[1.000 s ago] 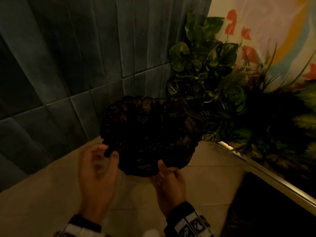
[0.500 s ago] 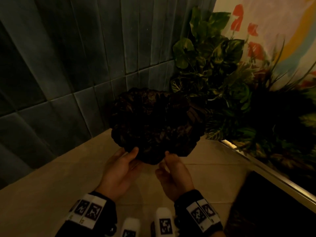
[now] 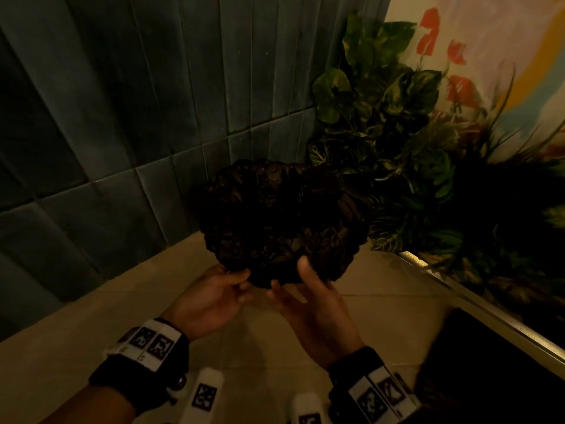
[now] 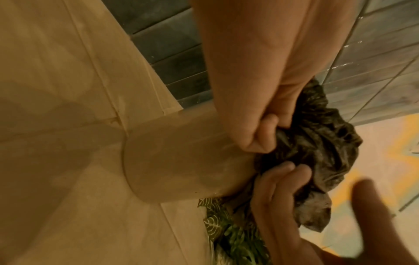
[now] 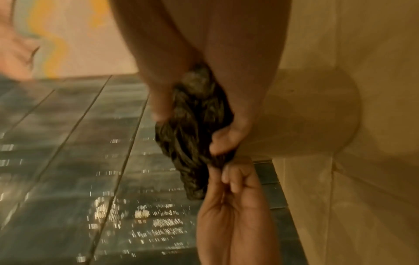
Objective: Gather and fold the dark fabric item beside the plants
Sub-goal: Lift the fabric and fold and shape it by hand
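Note:
The dark crumpled fabric item [image 3: 281, 221] hangs in the air in front of the tiled wall, just left of the plants [image 3: 382, 117]. My left hand [image 3: 244, 284] pinches its lower edge with curled fingers; the left wrist view shows those fingers [image 4: 260, 136] closed on the cloth [image 4: 317, 143]. My right hand [image 3: 289, 276] holds the same lower edge right beside it, thumb on the front and fingers behind. In the right wrist view the fabric [image 5: 195, 125] is bunched between my right thumb and fingers [image 5: 226, 139], with the left hand [image 5: 229, 179] gripping below.
A blue-grey tiled wall [image 3: 153, 117] stands behind the fabric, above beige floor tiles [image 3: 91, 347]. A metal rail [image 3: 489, 316] borders the plant bed on the right. A painted wall [image 3: 504, 41] rises behind the plants. A dark patch [image 3: 489, 377] lies at the bottom right.
My left hand has moved from the fabric's left edge to its bottom edge, close beside the right hand. The fabric has risen and is more bunched.

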Demonstrator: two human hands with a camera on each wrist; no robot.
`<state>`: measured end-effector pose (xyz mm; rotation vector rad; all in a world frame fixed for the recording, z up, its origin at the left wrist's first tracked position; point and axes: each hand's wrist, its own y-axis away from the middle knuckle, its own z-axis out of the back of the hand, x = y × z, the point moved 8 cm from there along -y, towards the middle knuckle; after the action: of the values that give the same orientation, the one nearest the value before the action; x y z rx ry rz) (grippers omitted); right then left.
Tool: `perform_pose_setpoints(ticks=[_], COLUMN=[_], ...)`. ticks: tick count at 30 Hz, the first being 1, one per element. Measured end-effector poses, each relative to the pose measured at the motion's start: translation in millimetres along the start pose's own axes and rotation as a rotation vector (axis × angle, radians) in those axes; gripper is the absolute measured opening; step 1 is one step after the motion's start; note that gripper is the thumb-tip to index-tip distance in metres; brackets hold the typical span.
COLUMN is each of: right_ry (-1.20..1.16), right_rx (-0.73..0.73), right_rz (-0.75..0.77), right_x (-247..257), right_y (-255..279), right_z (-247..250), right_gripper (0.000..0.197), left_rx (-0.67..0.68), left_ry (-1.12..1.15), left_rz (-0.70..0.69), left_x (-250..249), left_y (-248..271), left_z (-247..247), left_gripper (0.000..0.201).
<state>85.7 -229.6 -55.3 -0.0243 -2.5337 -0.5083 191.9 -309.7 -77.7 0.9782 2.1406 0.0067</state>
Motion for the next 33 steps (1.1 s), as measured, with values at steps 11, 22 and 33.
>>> perform_pose_setpoints(ticks=[11, 22, 33], right_ry=[0.065, -0.255, 0.085], right_rx=[-0.073, -0.118, -0.21], right_rz=[0.106, 0.138, 0.112], right_x=[13.0, 15.7, 11.5], right_y=[-18.3, -25.2, -20.9], right_z=[12.6, 5.6, -2.3], right_gripper=[0.034, 0.045, 0.034], left_rx=[-0.057, -0.238, -0.192], left_ry=[0.041, -0.15, -0.194], left_rz=[-0.041, -0.136, -0.17], left_x=[-9.8, -19.5, -14.3], left_y=[25.3, 3.0, -2.9], left_z=[-15.5, -12.2, -16.8], left_gripper=[0.036, 0.037, 0.054])
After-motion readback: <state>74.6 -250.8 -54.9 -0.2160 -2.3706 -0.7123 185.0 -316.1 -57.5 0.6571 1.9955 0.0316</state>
